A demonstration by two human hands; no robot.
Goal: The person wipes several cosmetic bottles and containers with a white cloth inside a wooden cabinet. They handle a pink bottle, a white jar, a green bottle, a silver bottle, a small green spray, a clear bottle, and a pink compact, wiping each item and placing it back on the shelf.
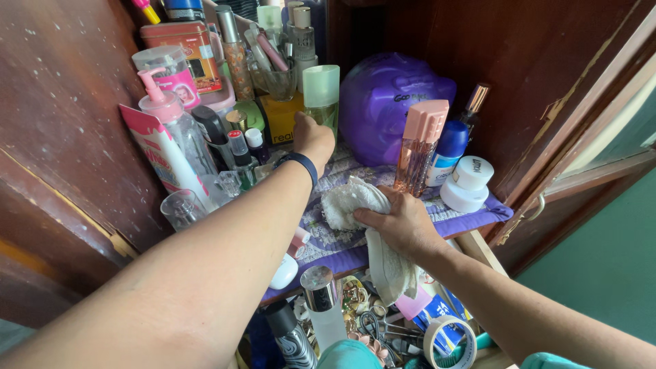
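Note:
My left hand (312, 139) reaches deep onto a cluttered shelf and grips the base of a tall pale-green bottle (320, 92); a dark band sits on that wrist. My right hand (402, 222) presses a white cloth (352, 199) onto the purple patterned shelf mat (471, 220), and the cloth's tail hangs over the front edge. A pink-capped perfume bottle (421, 146) stands just behind the right hand.
A purple piggy bank (386, 102) fills the back. White jars (467, 183) and a blue-capped bottle (448, 150) stand at right. Pump bottles, tubes and a clear glass (182, 208) crowd the left. Tape roll (449, 342), scissors and bottles lie below. Wooden cabinet walls close both sides.

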